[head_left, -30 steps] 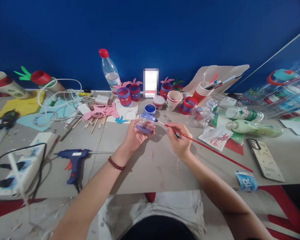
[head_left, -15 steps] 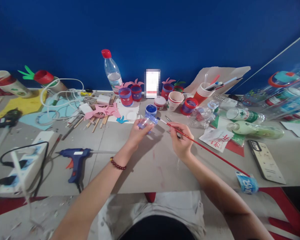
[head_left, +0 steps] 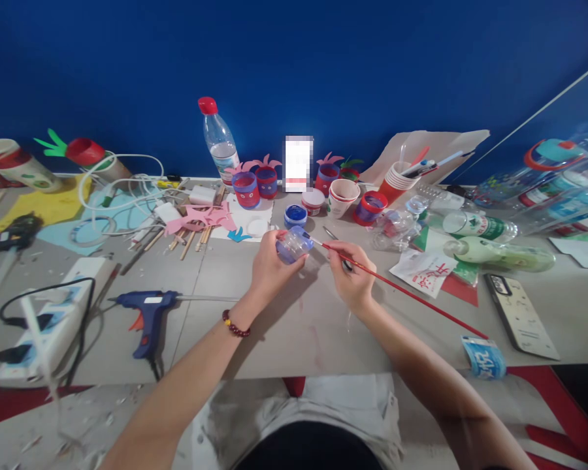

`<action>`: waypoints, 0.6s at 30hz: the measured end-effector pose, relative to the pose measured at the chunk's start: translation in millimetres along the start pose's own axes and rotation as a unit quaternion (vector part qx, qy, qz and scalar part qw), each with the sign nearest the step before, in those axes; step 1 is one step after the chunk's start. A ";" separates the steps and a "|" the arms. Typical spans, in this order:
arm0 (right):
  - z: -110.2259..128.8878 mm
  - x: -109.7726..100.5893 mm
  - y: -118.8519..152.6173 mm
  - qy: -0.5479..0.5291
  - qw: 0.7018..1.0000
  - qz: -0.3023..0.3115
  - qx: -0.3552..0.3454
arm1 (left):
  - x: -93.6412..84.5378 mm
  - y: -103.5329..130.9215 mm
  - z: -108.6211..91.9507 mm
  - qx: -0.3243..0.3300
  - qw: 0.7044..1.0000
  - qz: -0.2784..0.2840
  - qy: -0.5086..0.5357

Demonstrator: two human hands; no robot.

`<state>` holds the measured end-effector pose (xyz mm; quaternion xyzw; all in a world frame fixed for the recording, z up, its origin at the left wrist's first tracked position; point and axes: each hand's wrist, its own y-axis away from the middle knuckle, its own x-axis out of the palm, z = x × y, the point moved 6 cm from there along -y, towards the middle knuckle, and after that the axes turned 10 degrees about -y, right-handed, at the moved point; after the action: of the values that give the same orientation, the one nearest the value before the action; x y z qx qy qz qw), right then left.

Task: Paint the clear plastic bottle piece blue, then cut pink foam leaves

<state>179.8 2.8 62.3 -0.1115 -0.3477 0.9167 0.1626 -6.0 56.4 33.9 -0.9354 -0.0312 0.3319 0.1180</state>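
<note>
My left hand [head_left: 270, 264] is closed around a cut piece of clear plastic bottle [head_left: 294, 245] with blue paint on it, tilted above the table. My right hand [head_left: 353, 273] pinches a long red paintbrush [head_left: 406, 288] near its bristle end. The brush tip meets or nearly meets the right rim of the plastic piece; exact contact is hard to make out. Just behind stands an uncovered jar of blue paint [head_left: 295, 215]. A closed paint jar [head_left: 313, 202] and a white paper cup [head_left: 343, 197] are beyond it.
Painted red-and-blue cups [head_left: 246, 190] and a water bottle [head_left: 220, 143] line the back. A glue gun [head_left: 149, 313] and power strip [head_left: 59, 320] lie left. To the right are plastic bottles [head_left: 480, 226], a phone [head_left: 522, 316] and a blue wrapper [head_left: 485, 357].
My left hand has turned the plastic piece, and its wrist has rolled. My right hand has shifted slightly left with the paintbrush, its tip staying by the rim.
</note>
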 end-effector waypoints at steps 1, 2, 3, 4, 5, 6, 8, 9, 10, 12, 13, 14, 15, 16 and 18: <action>0.7 0.0 -0.5 -0.001 1.000 -0.003 0.000 | -0.3 0.1 0.5 -0.006 1.000 -0.003 0.005; 1.5 0.0 -1.1 -0.001 1.000 -0.005 -0.001 | -0.4 0.0 1.5 -0.015 1.000 -0.005 0.014; 2.1 0.1 -1.5 -0.001 1.000 -0.006 -0.001 | -0.4 -0.2 2.9 -0.028 0.999 -0.007 0.030; 2.5 0.1 -1.8 -0.001 1.000 -0.008 -0.001 | -0.1 -0.6 4.6 -0.044 0.998 -0.008 0.052; 2.7 0.2 -2.0 -0.002 1.000 -0.008 -0.001 | 0.7 -1.2 6.6 -0.061 0.995 -0.008 0.080; 2.5 0.1 -2.0 -0.002 1.000 -0.009 -0.001 | 2.1 -1.9 8.7 -0.078 0.991 -0.006 0.113; 1.2 -0.1 -1.8 0.001 1.000 -0.010 0.002 | 5.9 -3.7 12.3 -0.108 0.977 0.000 0.184; 0.3 -0.3 -1.7 0.004 1.000 -0.010 0.004 | 8.2 -4.6 13.8 -0.122 0.969 0.004 0.217; -0.6 -0.5 -1.7 0.007 1.000 -0.009 0.007 | 10.4 -5.4 15.1 -0.136 0.959 0.008 0.247; -1.7 -1.0 -2.2 0.013 1.000 -0.008 0.010 | 13.7 -6.2 16.8 -0.165 0.941 0.014 0.294; -1.8 -1.3 -2.7 0.017 1.000 -0.006 0.012 | 14.7 -6.4 17.1 -0.178 0.933 0.017 0.311; -1.5 -1.6 -3.3 0.022 1.000 -0.006 0.013 | 15.4 -6.4 16.9 -0.188 0.926 0.024 0.326; -1.0 -2.0 -4.0 0.027 1.000 -0.006 0.015 | 16.0 -6.4 16.4 -0.197 0.920 0.033 0.338; -0.4 -2.3 -4.7 0.032 0.999 -0.007 0.017 | 16.5 -6.1 15.8 -0.205 0.913 0.044 0.350; 0.5 -2.6 -5.6 0.040 0.999 -0.008 0.022 | 18.1 -5.3 15.1 -0.222 0.897 0.070 0.375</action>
<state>183.3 5.4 66.6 -0.1420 -0.3212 0.9177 0.1859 -1.3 67.0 12.7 -0.9922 0.0081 -0.0520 -0.1132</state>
